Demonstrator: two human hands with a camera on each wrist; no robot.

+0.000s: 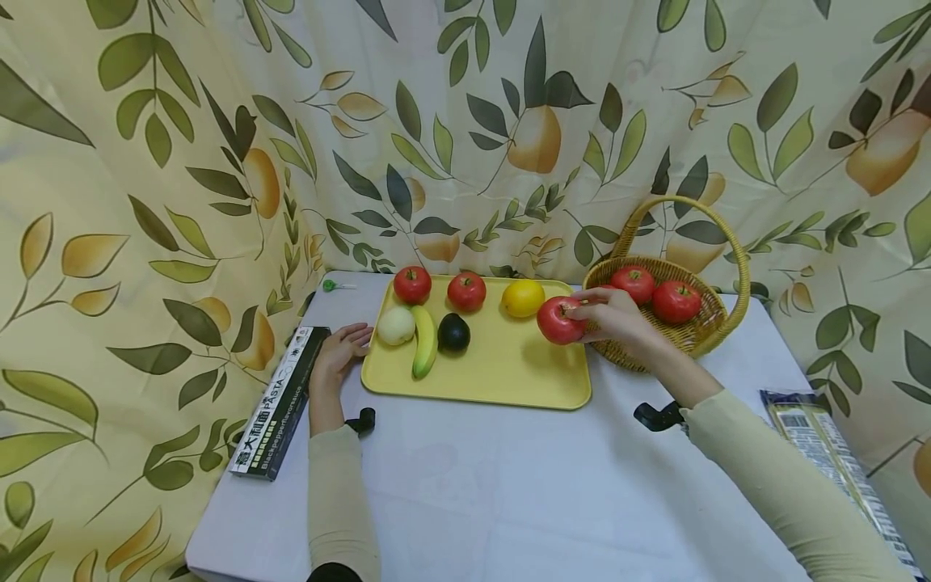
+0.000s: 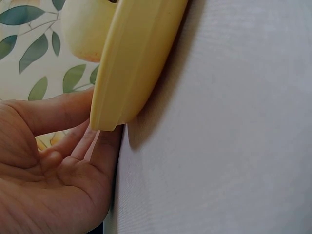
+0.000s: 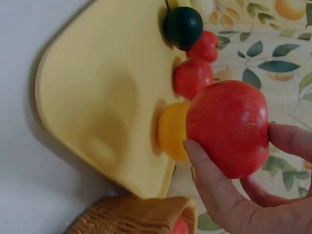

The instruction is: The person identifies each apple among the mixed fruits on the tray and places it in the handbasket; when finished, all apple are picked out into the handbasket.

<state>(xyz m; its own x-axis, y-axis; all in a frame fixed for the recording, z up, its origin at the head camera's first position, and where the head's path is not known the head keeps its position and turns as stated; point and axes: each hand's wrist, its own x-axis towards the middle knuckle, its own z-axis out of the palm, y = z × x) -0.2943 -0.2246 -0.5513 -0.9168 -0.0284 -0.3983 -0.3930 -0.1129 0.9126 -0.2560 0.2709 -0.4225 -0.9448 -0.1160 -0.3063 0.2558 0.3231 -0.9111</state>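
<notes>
My right hand (image 1: pixel 614 319) holds a red apple (image 1: pixel 562 320) between thumb and fingers, raised over the right end of the yellow tray (image 1: pixel 524 376). In the right wrist view, this apple (image 3: pixel 228 129) overlaps a lemon (image 3: pixel 171 131). My left hand (image 1: pixel 338 356) is at the tray's left edge. Its thumb lies over the rim (image 2: pixel 105 92) in the left wrist view, the other fingers below, partly hidden. On the tray are two red apples (image 1: pixel 466 291), the lemon, a pale round fruit (image 1: pixel 396 325), a banana (image 1: pixel 424 343) and a dark avocado (image 1: pixel 454 333).
A wicker basket (image 1: pixel 716 335) with a tall handle stands right of the tray, holding red apples (image 1: pixel 676 301). A black-and-white pasta box (image 1: pixel 280 404) lies at left, a printed packet (image 1: pixel 829 453) at right. A small green-headed object (image 1: pixel 330 285) lies behind. Patterned curtains (image 1: pixel 465 121) hang beyond the table.
</notes>
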